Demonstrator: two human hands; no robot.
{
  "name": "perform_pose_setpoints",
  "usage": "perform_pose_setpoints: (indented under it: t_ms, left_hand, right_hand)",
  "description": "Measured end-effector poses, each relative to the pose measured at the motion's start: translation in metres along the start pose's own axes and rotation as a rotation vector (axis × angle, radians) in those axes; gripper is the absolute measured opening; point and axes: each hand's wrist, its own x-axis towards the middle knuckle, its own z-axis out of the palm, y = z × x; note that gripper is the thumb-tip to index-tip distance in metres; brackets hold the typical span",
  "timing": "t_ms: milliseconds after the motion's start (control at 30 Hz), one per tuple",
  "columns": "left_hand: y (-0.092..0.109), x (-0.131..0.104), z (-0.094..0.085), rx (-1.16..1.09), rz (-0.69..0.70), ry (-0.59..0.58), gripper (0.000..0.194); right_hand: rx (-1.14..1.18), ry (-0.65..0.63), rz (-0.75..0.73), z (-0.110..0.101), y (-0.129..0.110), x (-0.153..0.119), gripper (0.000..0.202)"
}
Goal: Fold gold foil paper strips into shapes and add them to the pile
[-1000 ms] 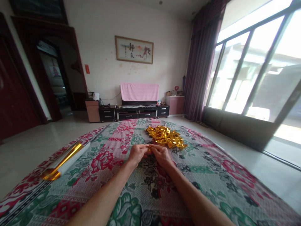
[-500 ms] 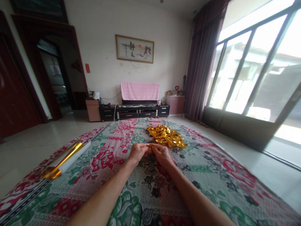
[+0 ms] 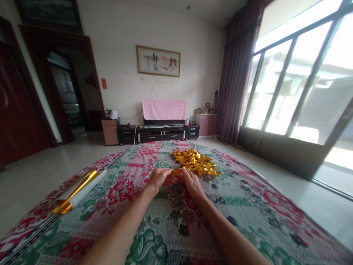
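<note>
Both hands meet near the middle of the flowered cloth, with a small gold foil piece (image 3: 177, 171) pinched between them. My left hand (image 3: 160, 179) is closed on its left end. On the other side my right hand (image 3: 190, 181) grips the right end, fingers bent under it. Just beyond my right hand lies a pile of folded gold foil pieces (image 3: 194, 161). A roll of gold foil sheets (image 3: 78, 191), white on the back, rests at the left side of the cloth.
The patterned cloth (image 3: 149, 235) covers the rounded surface under my arms. Beyond it stand a low black cabinet (image 3: 172, 135) and something draped in a pink cloth (image 3: 164, 109). Purple curtains (image 3: 234, 84) and large windows are at the right.
The view has tilted up slightly, so the scene sits a little lower. My hands have moved slightly apart, and more of the gold piece shows between them.
</note>
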Motion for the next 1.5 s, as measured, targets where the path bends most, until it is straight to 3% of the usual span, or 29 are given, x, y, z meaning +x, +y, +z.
perform_pose_setpoints:
  t_ms: [100, 233, 433, 767, 1100, 1500]
  left_hand:
    - [-0.001, 0.001, -0.002, 0.014, -0.001, 0.014, 0.025]
    - [-0.004, 0.002, -0.003, 0.074, 0.058, 0.015, 0.027]
    - [-0.009, 0.002, -0.001, 0.131, 0.181, -0.092, 0.033]
    - [-0.009, 0.002, -0.002, 0.189, 0.102, -0.107, 0.03]
    - [-0.019, 0.009, 0.008, 0.204, 0.126, 0.02, 0.025]
    - [-0.02, 0.009, 0.006, 0.219, 0.159, -0.013, 0.025]
  right_hand:
    - [-0.013, 0.051, -0.018, 0.002, 0.002, -0.001, 0.049]
    - [-0.086, 0.016, -0.034, 0.002, 0.002, -0.002, 0.051]
    - [-0.23, 0.001, -0.14, 0.0, -0.003, -0.002, 0.038]
    - [-0.252, 0.011, -0.132, 0.001, -0.001, -0.001, 0.034]
    - [-0.266, 0.015, -0.126, 0.002, 0.005, -0.001, 0.035]
    - [-0.259, 0.005, -0.126, 0.001, 0.007, 0.0, 0.036]
